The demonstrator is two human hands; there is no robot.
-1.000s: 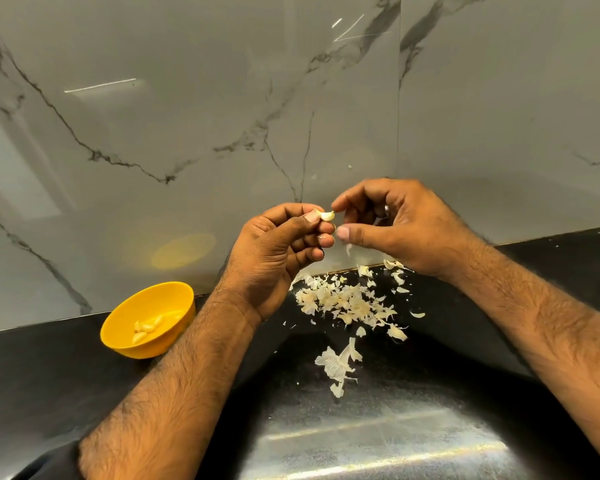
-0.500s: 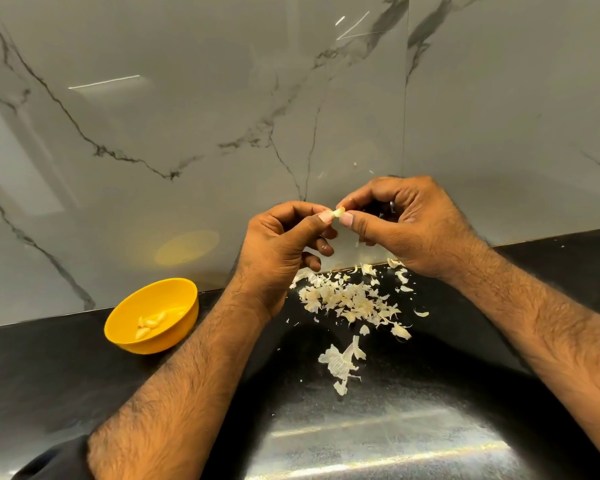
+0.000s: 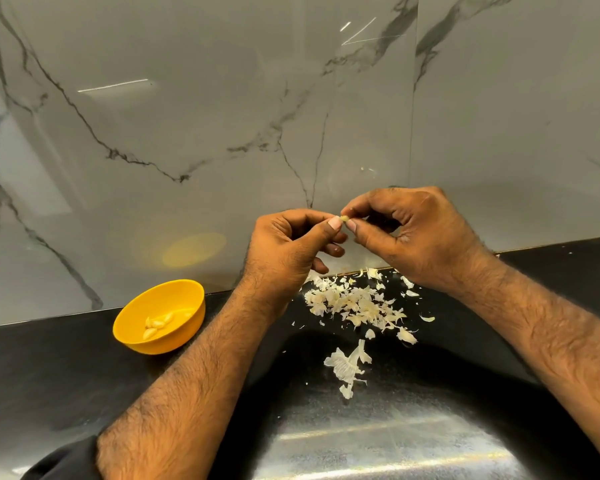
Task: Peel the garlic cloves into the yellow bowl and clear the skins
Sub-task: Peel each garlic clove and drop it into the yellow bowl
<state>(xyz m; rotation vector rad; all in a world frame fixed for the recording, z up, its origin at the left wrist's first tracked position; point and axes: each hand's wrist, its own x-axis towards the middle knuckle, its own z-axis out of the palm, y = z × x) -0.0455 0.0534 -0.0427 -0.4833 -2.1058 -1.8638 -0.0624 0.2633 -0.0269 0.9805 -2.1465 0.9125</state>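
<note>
A small garlic clove (image 3: 343, 218) is pinched between the fingertips of both hands, held above the counter in front of the wall. My left hand (image 3: 288, 252) grips it from the left with thumb and forefinger. My right hand (image 3: 416, 237) grips it from the right; most of the clove is hidden by the fingers. Below the hands lies a heap of pale garlic skins (image 3: 357, 304), with a larger piece of skin (image 3: 347, 365) nearer to me. The yellow bowl (image 3: 129, 327) stands at the left near the wall, holding several peeled cloves (image 3: 158, 323).
The black stone counter (image 3: 49, 375) runs from left to right and meets a glossy grey marble wall (image 3: 222, 116) right behind the skins. A bright reflection lies on the counter (image 3: 378, 445) near me. A dark sleeve (image 3: 66, 462) shows at the bottom left.
Both hands have closed in on the clove, so less of it shows between the fingertips. The hands have stayed above the skin heap; the bowl and skins are unchanged.
</note>
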